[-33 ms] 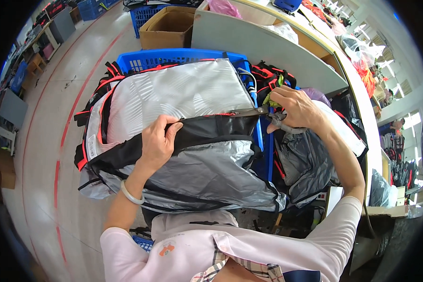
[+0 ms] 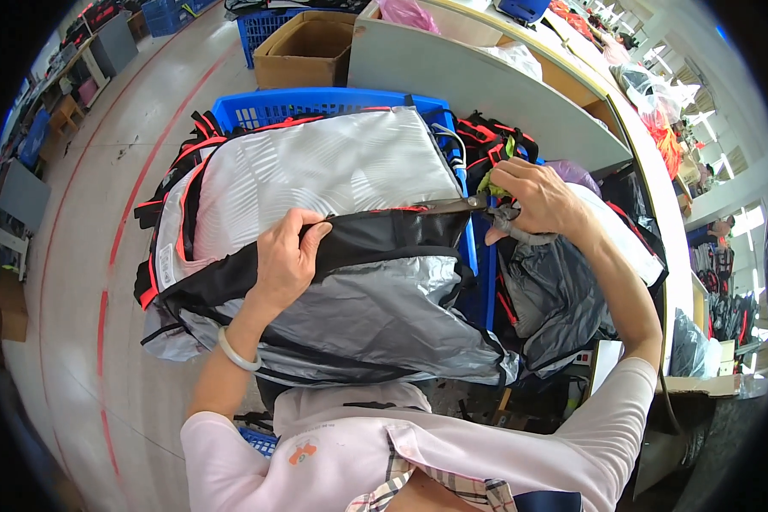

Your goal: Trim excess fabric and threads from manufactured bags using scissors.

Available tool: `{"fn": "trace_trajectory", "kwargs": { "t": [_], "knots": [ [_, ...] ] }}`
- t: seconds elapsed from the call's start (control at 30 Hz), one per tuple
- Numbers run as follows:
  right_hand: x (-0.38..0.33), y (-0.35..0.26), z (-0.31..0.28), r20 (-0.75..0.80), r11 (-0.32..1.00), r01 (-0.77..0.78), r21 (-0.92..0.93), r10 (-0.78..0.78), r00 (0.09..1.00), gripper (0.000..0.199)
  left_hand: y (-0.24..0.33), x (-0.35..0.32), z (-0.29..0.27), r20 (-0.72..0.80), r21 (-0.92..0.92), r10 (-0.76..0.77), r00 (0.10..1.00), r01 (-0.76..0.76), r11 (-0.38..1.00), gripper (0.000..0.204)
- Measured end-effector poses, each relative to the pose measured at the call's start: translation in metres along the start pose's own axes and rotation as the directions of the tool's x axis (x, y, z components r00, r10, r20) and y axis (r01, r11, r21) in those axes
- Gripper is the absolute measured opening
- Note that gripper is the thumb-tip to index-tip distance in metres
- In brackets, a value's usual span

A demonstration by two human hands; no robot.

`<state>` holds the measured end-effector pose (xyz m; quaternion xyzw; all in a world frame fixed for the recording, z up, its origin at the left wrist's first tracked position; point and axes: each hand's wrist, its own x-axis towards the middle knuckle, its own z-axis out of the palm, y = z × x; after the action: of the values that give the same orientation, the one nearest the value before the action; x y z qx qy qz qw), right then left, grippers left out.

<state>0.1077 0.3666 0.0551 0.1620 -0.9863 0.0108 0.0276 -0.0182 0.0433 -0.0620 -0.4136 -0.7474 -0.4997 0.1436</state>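
A large bag (image 2: pixel 375 311) with a silver lining, black edge binding and red trim lies spread in front of me, over a blue plastic basket (image 2: pixel 333 101). My left hand (image 2: pixel 287 258) pinches the black edge band between thumb and fingers. My right hand (image 2: pixel 533 200) is closed round the handles of a pair of scissors (image 2: pixel 456 205), which are wrapped in grey material. The blades point left and lie along the band's red-trimmed edge. Behind the band, a pale silver patterned panel (image 2: pixel 324 166) of the bag lies flat.
More silver-lined bags (image 2: pixel 563 290) fill a second blue basket on the right. A grey board (image 2: pixel 478 77) and a long workbench stand behind it. A cardboard box (image 2: pixel 303 51) sits at the back. Red lines mark the floor (image 2: pixel 102 213) to the left.
The scissor blades have closed slightly along the band. Both hands stay in nearly the same place.
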Motion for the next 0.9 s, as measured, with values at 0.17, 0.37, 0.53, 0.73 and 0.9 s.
{"fn": "trace_trajectory", "kwargs": {
  "t": [0.17, 0.37, 0.53, 0.73, 0.9],
  "knots": [
    [-0.001, 0.002, 0.000, 0.003, 0.999, 0.004, 0.039, -0.004, 1.000, 0.071, -0.003, 0.000, 0.000, 0.026, -0.019, 0.011, 1.000, -0.010, 1.000, 0.014],
    [-0.005, 0.003, 0.004, 0.055, 0.991, -0.078, 0.111, 0.072, 0.996, 0.064, -0.003, -0.001, 0.002, 0.023, -0.032, -0.015, 1.000, 0.016, 0.999, 0.016],
    [-0.001, -0.002, 0.006, 0.007, 0.962, -0.189, 0.197, 0.191, 0.981, 0.072, -0.002, -0.002, -0.010, 0.033, -0.056, -0.137, 0.990, 0.139, 0.989, 0.021],
    [0.040, -0.023, 0.015, 0.043, 0.981, 0.042, 0.188, -0.051, 0.998, 0.075, 0.000, -0.012, -0.033, 0.188, -0.123, -0.228, 0.955, 0.253, 0.960, 0.028],
    [0.081, -0.036, 0.025, 0.173, 0.977, 0.091, 0.195, -0.125, 0.977, 0.075, 0.000, -0.021, -0.027, 0.000, -0.030, -0.061, 0.998, 0.061, 0.998, 0.028]
  ]
}}
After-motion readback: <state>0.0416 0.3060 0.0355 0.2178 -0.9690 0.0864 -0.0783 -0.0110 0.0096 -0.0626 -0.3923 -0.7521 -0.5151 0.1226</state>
